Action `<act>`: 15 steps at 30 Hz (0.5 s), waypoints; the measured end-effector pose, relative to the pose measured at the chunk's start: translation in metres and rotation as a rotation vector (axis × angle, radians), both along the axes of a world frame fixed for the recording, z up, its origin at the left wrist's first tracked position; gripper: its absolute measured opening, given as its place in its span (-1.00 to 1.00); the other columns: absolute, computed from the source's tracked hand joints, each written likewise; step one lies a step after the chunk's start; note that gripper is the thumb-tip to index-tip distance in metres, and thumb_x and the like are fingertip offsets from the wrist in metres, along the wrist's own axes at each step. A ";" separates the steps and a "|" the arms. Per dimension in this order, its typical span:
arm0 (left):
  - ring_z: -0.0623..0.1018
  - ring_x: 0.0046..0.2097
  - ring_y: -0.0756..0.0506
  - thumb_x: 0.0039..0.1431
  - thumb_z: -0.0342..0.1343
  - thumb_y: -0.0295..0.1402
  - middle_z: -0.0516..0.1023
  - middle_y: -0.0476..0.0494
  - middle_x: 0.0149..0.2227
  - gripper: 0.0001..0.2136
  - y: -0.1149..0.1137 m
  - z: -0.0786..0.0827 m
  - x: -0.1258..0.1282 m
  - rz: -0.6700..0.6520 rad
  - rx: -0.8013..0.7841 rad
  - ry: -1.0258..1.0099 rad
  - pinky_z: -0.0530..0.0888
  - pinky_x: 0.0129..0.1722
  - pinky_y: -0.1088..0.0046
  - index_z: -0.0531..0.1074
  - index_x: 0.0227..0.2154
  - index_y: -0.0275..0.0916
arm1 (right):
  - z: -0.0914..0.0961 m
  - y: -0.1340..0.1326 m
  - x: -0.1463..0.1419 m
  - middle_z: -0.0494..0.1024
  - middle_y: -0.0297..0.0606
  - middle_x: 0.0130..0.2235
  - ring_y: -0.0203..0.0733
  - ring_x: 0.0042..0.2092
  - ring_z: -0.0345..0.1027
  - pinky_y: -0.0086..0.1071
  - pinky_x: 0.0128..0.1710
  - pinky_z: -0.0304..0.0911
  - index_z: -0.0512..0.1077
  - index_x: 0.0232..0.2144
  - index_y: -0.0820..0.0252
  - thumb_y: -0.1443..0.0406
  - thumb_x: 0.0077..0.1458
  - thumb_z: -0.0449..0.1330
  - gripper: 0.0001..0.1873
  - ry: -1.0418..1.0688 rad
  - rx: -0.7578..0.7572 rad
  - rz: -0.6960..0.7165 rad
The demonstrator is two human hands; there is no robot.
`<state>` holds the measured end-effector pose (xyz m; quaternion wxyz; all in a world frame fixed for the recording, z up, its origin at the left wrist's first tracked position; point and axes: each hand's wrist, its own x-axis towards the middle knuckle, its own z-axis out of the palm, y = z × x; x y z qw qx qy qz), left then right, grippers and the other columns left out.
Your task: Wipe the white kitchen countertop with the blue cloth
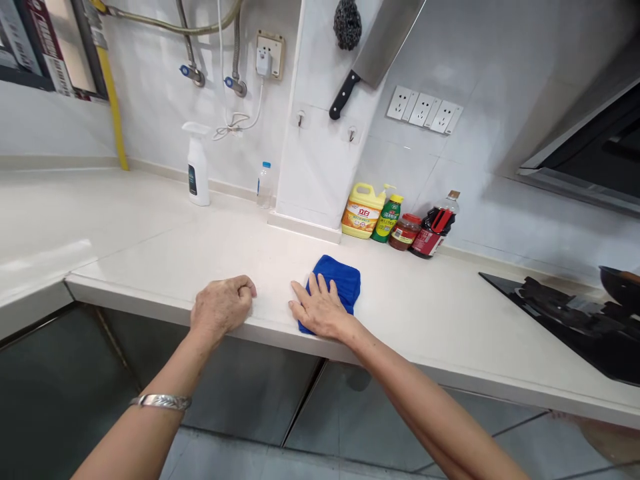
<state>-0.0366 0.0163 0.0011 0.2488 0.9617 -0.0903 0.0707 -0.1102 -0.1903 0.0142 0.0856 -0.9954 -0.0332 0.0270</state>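
We start with the long, pale, glossy stone desk, which runs along the white tiled wall and turns a corner at the left; at its right end lies a black glass cooktop with dark pan supports; a broad steel cleaver with a black handle hangs on the wall above. Against the wall stand a yellow plastic detergent jug, a green squeeze bottle, a red-lidded jar and a dark sauce bottle, touching in a row; well apart to the left stands a white spray bottle.

The folded blue microfibre cloth lies flat on the desk close to the front edge, its near corner reaching that edge; our right hand rests on its near half with palm down and fingers spread wide, pressing and not gripping; our left hand sits just beside it on the bare desk, curled into a loose fist that holds nothing, with a silver bracelet at the wrist.

We judge the cloth light, soft and limp; it should bunch or unfold if lifted by one corner, and slide easily on the smooth stone under a flat palm; a pinch across the folded far edge looks the surest hold.
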 end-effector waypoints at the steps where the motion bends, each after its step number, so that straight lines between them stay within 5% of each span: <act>1: 0.54 -0.17 -0.27 0.14 -0.13 -0.27 0.60 -0.13 -0.29 -0.67 0.000 0.000 0.000 -0.004 0.000 -0.005 0.36 -0.22 0.26 0.58 -0.31 0.00 | 0.001 -0.002 -0.002 -0.24 0.08 0.50 0.32 0.49 -0.49 0.27 0.40 -0.43 -0.06 0.44 0.08 -0.02 0.38 -0.19 -0.31 0.003 0.006 0.019; 6: 0.53 -0.21 -0.25 0.12 -0.12 -0.27 0.59 -0.12 -0.32 -0.68 0.000 0.000 0.000 -0.006 -0.012 -0.011 0.34 -0.25 0.28 0.58 -0.33 -0.01 | 0.002 -0.018 -0.013 -0.25 0.01 0.51 0.18 0.50 -0.55 0.16 0.44 -0.51 -0.02 0.43 0.10 -0.04 0.37 -0.14 -0.29 0.005 0.068 0.146; 9: 0.52 -0.24 -0.24 0.11 -0.12 -0.26 0.59 -0.12 -0.34 -0.67 0.001 -0.001 0.001 -0.001 -0.020 -0.003 0.33 -0.27 0.29 0.58 -0.33 -0.01 | 0.003 -0.028 -0.012 -0.12 -0.09 0.50 -0.01 0.51 -0.43 0.03 0.47 -0.50 0.00 0.43 0.17 -0.08 0.37 -0.24 -0.26 -0.007 0.228 0.118; 12: 0.51 -0.25 -0.24 0.10 -0.12 -0.26 0.59 -0.12 -0.34 -0.67 0.002 -0.001 0.001 0.010 -0.021 -0.001 0.33 -0.27 0.29 0.59 -0.32 0.00 | 0.009 -0.033 -0.004 0.16 -0.18 0.43 -0.09 0.45 -0.04 -0.04 0.45 -0.16 0.09 0.38 0.17 0.05 0.40 -0.32 -0.34 -0.049 0.301 -0.065; 15: 0.52 -0.22 -0.25 0.10 -0.11 -0.25 0.59 -0.13 -0.31 -0.68 0.002 -0.002 0.001 0.017 -0.022 -0.007 0.33 -0.26 0.28 0.59 -0.33 -0.01 | 0.016 -0.029 0.004 0.32 -0.19 0.35 0.01 0.34 0.20 0.00 0.33 0.13 0.23 0.30 0.10 0.21 0.33 -0.15 -0.45 -0.085 0.112 -0.062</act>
